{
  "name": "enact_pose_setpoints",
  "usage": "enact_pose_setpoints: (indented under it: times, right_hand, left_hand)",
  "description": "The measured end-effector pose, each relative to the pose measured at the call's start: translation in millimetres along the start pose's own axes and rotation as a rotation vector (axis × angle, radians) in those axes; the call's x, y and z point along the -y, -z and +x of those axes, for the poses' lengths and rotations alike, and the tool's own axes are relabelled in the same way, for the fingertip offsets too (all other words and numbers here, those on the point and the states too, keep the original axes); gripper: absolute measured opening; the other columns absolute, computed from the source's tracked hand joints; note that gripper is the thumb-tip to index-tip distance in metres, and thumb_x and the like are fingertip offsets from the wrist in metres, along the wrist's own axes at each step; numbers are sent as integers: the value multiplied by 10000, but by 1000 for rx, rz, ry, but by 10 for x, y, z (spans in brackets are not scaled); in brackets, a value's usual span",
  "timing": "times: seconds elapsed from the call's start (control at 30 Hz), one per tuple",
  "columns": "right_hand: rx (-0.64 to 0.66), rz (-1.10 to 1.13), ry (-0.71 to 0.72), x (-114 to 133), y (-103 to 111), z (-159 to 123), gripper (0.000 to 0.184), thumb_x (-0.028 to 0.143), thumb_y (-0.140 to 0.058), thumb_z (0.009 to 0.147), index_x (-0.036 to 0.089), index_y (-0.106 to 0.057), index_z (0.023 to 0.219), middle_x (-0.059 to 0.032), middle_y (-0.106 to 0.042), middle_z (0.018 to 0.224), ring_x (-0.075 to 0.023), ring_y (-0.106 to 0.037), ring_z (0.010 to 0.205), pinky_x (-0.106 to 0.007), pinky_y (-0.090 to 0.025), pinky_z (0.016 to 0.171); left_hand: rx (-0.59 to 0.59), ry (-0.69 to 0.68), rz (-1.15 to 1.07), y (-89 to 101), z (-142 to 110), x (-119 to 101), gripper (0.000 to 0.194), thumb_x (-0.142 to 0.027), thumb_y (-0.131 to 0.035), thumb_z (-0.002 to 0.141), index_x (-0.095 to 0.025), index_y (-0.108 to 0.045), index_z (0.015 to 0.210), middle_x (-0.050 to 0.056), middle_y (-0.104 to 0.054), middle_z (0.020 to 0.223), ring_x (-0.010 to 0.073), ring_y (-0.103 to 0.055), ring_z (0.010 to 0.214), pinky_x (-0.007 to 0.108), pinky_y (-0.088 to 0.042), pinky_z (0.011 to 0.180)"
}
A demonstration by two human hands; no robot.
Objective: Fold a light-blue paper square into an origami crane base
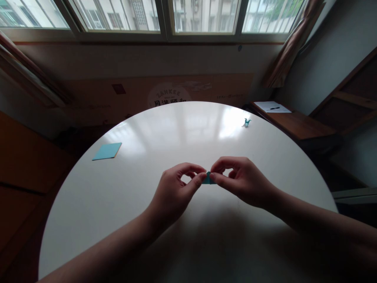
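Note:
A small piece of folded teal paper (209, 179) is held above the white table, its two sides pinched between my hands. My left hand (179, 188) grips its left edge between thumb and forefinger. On the opposite edge, my right hand (243, 179) pinches it the same way. Only a peaked middle part of the paper shows between the fingertips; the rest is hidden behind them. To the far left lies a stack of light blue square paper (107, 151). A tiny teal folded paper crane (247, 122) stands near the table's far right edge.
The round white table (97, 220) has a glossy top reflecting the windows. Behind its right rim is a brown wooden surface (303, 125) with white sheets (266, 106) and a pen (275, 108). A large printed carton (132, 92) leans below the windows.

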State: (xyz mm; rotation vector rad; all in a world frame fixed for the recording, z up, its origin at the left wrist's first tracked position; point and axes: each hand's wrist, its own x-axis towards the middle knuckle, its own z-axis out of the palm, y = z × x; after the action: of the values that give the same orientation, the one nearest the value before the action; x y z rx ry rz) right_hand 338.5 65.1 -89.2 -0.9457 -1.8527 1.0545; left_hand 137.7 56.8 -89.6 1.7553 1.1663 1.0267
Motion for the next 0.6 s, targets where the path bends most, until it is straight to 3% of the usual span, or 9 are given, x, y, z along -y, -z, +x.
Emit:
enact_pose_setpoints:
  times: [0.3,0.47,0.6]
  right_hand:
    - [65,44,-58,-13,64,22,196,290,-732,859,166,-683,1003,-50,-671,925,-159,-620,822,-189,-482,559]
    - [217,-34,-35,1,86,50,12,153,-676,854,149,-672,865,-7,-653,821,-97,-563,697,-160,-435,541]
    - [313,-86,-27,-8,96,57,29,144,-678,851,145,-650,859,7,-652,825,-78,-546,689,-155,-415,558]
  left_hand:
    - [104,56,-15,48,11,-33,122,-276,-678,844,-171,-739,830,31,-685,762,166,-622,706,218,-501,557]
    - [225,117,-28,51,26,-41,129,-260,-665,805,-156,-723,754,15,-651,677,130,-557,606,201,-444,519]
    - [261,123,-1,50,23,-58,109,-226,-652,770,-153,-721,728,1,-635,654,111,-520,589,177,-378,479]
